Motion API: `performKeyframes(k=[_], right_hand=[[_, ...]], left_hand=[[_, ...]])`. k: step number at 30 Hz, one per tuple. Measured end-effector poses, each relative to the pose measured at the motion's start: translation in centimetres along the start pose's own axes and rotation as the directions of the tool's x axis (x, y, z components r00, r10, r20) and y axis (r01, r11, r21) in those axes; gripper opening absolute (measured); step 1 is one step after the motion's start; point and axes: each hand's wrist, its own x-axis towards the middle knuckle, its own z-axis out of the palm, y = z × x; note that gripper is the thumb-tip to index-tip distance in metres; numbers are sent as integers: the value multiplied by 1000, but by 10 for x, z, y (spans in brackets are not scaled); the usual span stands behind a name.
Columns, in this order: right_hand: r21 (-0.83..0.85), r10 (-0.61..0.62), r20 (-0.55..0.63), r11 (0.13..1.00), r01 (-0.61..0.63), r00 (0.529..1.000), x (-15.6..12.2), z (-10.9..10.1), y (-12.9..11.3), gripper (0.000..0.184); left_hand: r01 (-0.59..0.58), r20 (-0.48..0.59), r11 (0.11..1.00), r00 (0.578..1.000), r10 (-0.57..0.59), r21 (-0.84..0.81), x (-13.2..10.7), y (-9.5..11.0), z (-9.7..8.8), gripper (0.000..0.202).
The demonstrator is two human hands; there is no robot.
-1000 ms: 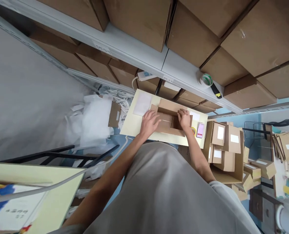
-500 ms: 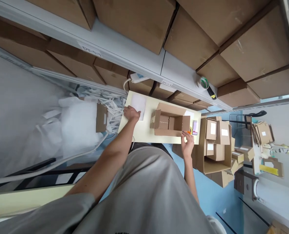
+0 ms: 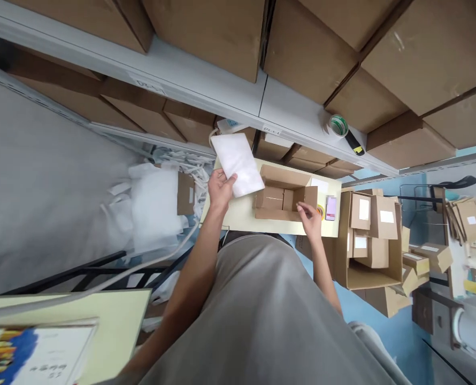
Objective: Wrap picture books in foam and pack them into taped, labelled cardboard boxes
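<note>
My left hand (image 3: 221, 190) grips the near left edge of a flat white sheet (image 3: 240, 164), thumb on top. It looks like foam padding and is tilted up above the table's left end. An open cardboard box (image 3: 276, 214) stands beside it, with no contents visible. My right hand (image 3: 311, 220) is at the box's near right corner, fingers loosely bent and apart with nothing seen in them. Whether the fingertips touch the box flap I cannot tell.
A phone (image 3: 331, 208) and a yellow tape roll (image 3: 320, 212) lie on the pale table (image 3: 242, 220). At right, a large carton (image 3: 376, 275) holds several small boxes. Above runs a shelf (image 3: 302, 120) with cartons, a tape roll (image 3: 338, 125) and a cutter (image 3: 354, 143).
My left hand has picked the white sheet up off the table and raised it toward the box. My right hand has shifted slightly inward over the box's corner. The view has swung a little.
</note>
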Motion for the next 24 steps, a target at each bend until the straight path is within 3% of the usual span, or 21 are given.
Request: performKeyframes(k=[2,6,8,10,14,16,19,22,24], right_hand=[[200,3,133,979,-30,991,15,3,-17,70],[480,-70,422,863,-158,904,36,7,-45,99],[516,-77,463,834,-198,883,41,7,-47,99],[506,-41,430,839,-203,902,44,7,-40,88],[448,7,300,882,-147,954,46,3,-6,73],[405,-38,220,913,-56,975,49,-1,9,68],[255,-172,99,957,142,980,60,-14,16,58],[30,-300,117,954,298,947,78,-26,3,51],[-135,-343,228,916,378,911,88,-27,-10,48]], left_hand=[[-23,145,986,988,47,-165,-30,16,5,59],[55,397,983,918,20,-176,-85,37,33,68],[67,487,988,874,11,-143,-103,37,52,70],[58,537,993,844,8,-106,-116,30,69,72],[-55,552,998,832,46,0,-129,8,86,71],[-178,545,978,833,93,105,-133,-2,86,72],[-339,471,875,869,151,346,-133,-14,77,74],[-358,368,777,913,176,517,-129,-22,63,80],[-338,314,757,931,185,558,-125,-27,53,84]])
